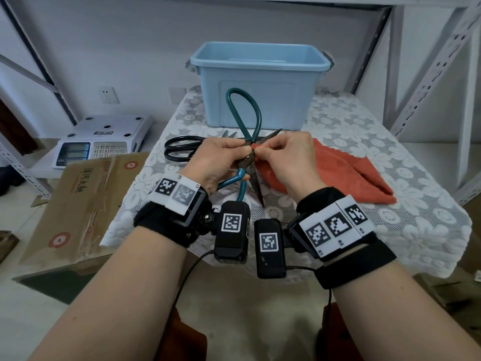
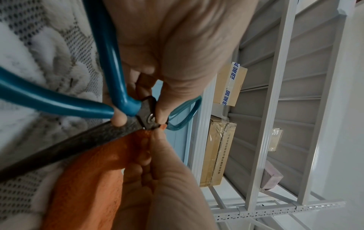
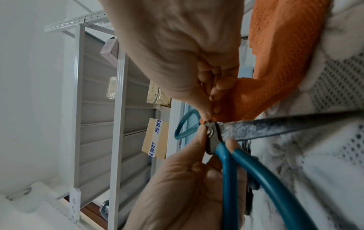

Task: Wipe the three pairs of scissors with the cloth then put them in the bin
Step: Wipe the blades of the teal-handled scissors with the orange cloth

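Note:
My left hand (image 1: 242, 151) grips a pair of teal-handled scissors (image 1: 245, 110) at the pivot, above the table in front of the bin. The scissors are spread wide, with one dark blade (image 1: 256, 188) pointing toward me. My right hand (image 1: 261, 149) pinches a corner of the orange cloth (image 1: 338, 173) against the pivot; the rest of the cloth lies on the table to the right. In the left wrist view, my thumb (image 2: 163, 109) presses beside the rivet (image 2: 150, 119). A black-handled pair (image 1: 179, 149) lies on the table to the left. The light blue bin (image 1: 260, 65) stands behind.
A white lace tablecloth (image 1: 364, 131) covers the table. Left of the table are an electronic scale (image 1: 101, 142) on a low shelf and a cardboard box (image 1: 78, 204). Grey metal shelving uprights (image 1: 429, 74) stand at the right.

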